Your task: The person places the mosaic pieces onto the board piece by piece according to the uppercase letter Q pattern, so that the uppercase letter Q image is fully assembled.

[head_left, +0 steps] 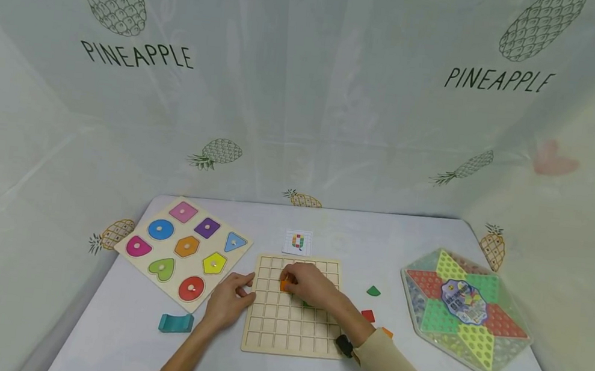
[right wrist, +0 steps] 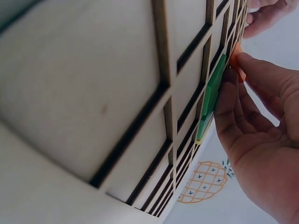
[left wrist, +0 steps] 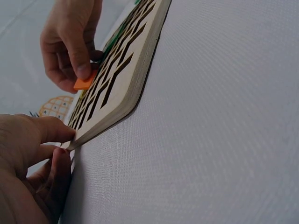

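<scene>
A wooden grid board (head_left: 286, 344) lies on the table. At its left edge my left hand (head_left: 225, 305) touches the side with thumb and finger, seen close in the left wrist view. Above the board my right hand (head_left: 314, 285) pinches a small orange tile (head_left: 284, 285) between thumb and fingers; the left wrist view shows the tile (left wrist: 84, 83) tilted near the grid. Green pieces (right wrist: 215, 86) sit in the grid beside the right fingers, mostly hidden from the head view. A bit of yellow (right wrist: 199, 141) shows beyond them. Behind the board lies a pattern card (head_left: 298, 242).
Right of the board lie a loose green piece (head_left: 373, 291), a red piece (head_left: 368, 315) and an orange piece (head_left: 387, 333). A shape puzzle (head_left: 167, 229) and a teal block (head_left: 176, 323) are at left. A hexagonal game board (head_left: 464, 312) lies at right.
</scene>
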Tool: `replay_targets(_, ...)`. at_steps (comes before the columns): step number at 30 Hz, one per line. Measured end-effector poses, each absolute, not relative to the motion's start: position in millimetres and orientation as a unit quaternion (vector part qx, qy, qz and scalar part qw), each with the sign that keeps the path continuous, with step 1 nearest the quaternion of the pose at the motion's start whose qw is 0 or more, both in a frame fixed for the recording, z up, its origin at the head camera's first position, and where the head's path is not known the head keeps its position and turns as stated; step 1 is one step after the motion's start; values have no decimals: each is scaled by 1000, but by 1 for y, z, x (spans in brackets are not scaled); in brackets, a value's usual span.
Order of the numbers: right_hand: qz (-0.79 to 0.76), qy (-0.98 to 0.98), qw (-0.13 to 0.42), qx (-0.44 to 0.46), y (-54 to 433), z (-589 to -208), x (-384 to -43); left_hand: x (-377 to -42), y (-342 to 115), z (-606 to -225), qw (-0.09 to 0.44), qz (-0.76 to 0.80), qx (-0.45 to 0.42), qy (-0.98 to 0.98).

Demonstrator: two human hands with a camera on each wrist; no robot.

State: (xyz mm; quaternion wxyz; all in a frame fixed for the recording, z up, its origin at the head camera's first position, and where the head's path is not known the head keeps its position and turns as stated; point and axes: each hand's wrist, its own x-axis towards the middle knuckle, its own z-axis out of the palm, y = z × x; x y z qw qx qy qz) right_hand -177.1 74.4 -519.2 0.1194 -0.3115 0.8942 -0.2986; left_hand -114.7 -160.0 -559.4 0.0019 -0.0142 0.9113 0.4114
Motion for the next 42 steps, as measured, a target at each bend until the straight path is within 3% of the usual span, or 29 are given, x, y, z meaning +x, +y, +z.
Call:
replay_targets(27,-259,904,86,-330,81,-515,-170,-114,-158,-560,7,411,-25,911)
replay_targets(42,-298,909,120,-266,156,-494,-163,-113,-158,-559,5,408,-23,913)
